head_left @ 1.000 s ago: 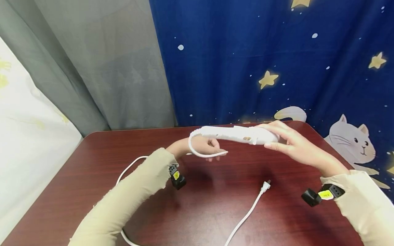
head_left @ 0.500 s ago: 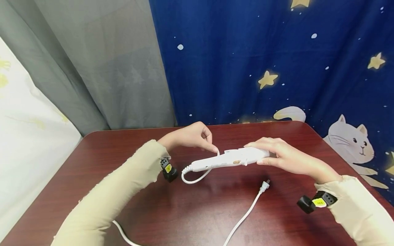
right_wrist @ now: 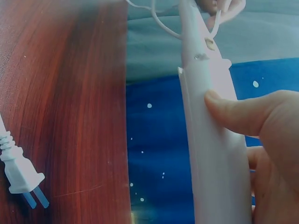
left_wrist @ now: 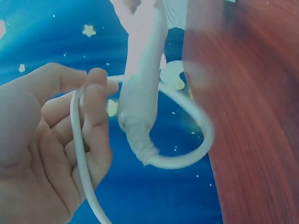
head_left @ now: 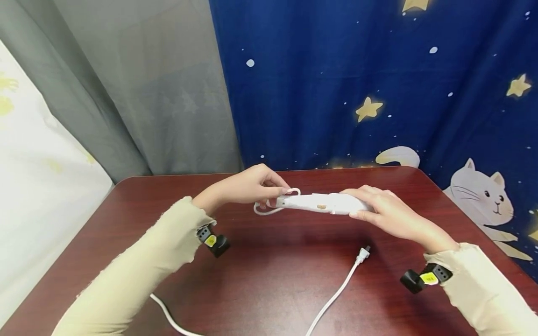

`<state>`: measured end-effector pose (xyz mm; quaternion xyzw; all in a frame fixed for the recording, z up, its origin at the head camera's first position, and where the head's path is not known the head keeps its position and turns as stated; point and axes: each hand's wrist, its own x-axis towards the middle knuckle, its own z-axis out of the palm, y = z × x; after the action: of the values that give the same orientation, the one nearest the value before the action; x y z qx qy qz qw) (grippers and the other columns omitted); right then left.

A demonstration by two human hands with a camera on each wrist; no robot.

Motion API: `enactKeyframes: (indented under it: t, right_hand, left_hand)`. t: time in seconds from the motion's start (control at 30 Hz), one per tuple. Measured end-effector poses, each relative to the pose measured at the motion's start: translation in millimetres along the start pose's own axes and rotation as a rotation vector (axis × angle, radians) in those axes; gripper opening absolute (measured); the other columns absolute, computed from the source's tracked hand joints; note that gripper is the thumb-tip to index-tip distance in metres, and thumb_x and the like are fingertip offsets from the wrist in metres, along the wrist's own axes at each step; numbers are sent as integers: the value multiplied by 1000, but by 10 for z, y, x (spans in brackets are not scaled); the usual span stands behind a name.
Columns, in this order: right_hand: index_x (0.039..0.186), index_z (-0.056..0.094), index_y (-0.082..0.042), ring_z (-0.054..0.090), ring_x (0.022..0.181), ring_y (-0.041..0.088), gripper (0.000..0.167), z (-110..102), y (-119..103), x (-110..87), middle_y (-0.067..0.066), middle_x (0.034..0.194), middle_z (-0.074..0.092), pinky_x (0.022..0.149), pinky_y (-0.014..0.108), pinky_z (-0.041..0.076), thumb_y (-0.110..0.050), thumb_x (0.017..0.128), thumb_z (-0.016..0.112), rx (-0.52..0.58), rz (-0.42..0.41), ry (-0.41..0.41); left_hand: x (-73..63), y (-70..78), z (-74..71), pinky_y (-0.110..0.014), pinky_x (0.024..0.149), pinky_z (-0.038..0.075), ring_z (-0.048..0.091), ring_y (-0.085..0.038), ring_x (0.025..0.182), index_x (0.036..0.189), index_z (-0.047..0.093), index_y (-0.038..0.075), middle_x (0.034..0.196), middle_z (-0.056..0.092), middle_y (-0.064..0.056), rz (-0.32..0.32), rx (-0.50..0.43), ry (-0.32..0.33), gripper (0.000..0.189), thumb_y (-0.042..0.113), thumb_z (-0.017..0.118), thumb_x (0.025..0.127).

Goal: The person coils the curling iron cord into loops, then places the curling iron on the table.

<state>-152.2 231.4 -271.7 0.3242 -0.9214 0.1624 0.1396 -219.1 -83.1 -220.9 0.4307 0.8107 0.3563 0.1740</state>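
A slim white hair straightener [head_left: 308,202] is held nearly level above the table. My right hand [head_left: 391,212] grips its wide end, with the thumb along the near side in the right wrist view. The left hand [head_left: 248,184] is at the narrow cord end and pinches the white cord [left_wrist: 82,158] between thumb and fingers. From the ribbed cord sleeve [left_wrist: 141,144] the cord bends round in a loop and passes behind the handle, as seen in the left wrist view. A small gold patch [head_left: 321,206] marks the handle's side.
The cord's two-pin plug [head_left: 362,255] lies on the dark red wooden table [head_left: 269,266], below the hands. Another stretch of cord [head_left: 166,313] runs beside the left sleeve. Behind the table hang a grey curtain [head_left: 168,93] and a blue star-patterned one [head_left: 302,84].
The straightener dropped towards me, then rose slightly. My left hand went from below its cord end, over the top with the cord, and back left to that end. The plug stayed put.
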Motion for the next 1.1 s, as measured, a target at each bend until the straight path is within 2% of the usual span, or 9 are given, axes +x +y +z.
enactKeyframes:
  t: [0.1,0.23,0.37,0.5,0.63,0.8,0.93,1.1]
  right_hand:
    - [123,54,-16,53,88,16,42,-3,12,-6,2,103,58,71,40,41,-20,84,67,-35,35,33]
    - [123,54,-15,53,86,17,43,2,25,-5,3,100,58,70,40,40,-18,82,68,-66,78,72]
    - [123,54,-16,52,85,18,43,5,26,8,3,98,58,69,40,37,-18,82,68,-79,114,115]
    - [123,54,-15,51,86,19,43,-9,20,9,5,99,58,69,40,35,-17,82,68,-84,138,158]
    - [123,54,-14,50,88,19,44,-30,1,-4,5,101,58,70,41,33,-17,81,68,-75,148,169]
    - [124,54,-17,49,86,15,44,-43,-50,-17,1,101,57,70,39,32,-18,82,67,-42,115,152]
    - [125,53,-19,47,86,13,45,-51,-102,-26,-3,101,56,70,38,32,-18,82,68,-15,54,140]
    - [125,54,-22,46,91,10,45,-54,-150,-46,-6,105,56,73,38,32,-17,82,68,27,3,106]
  left_hand:
    - [-92,32,26,-31,53,49,58,-18,52,115,62,1,67,62,-8,-3,-7,0,26,12,50,95]
    - [-159,15,85,-31,55,50,60,-18,55,122,57,0,72,62,-10,3,-13,19,30,10,47,95]
    - [-188,-50,154,-30,58,50,61,-20,59,126,52,-2,75,62,-9,37,-25,26,33,4,44,95]
    - [-230,-132,210,-31,66,51,63,-20,62,131,48,-1,78,62,-10,65,-57,36,36,3,43,94]
    - [-258,-267,277,-29,68,51,63,-17,63,128,53,2,76,63,-11,37,-90,56,33,6,47,95]
    - [-234,-447,379,-31,65,53,63,-18,66,122,59,5,80,65,-10,32,-143,40,29,9,51,94]
    - [-196,-571,442,-33,65,53,62,-20,69,115,64,4,83,66,-7,30,-142,32,25,12,53,94]
    - [-187,-677,469,-39,66,52,63,-30,67,107,68,4,80,67,-9,-35,-148,60,23,18,58,91]
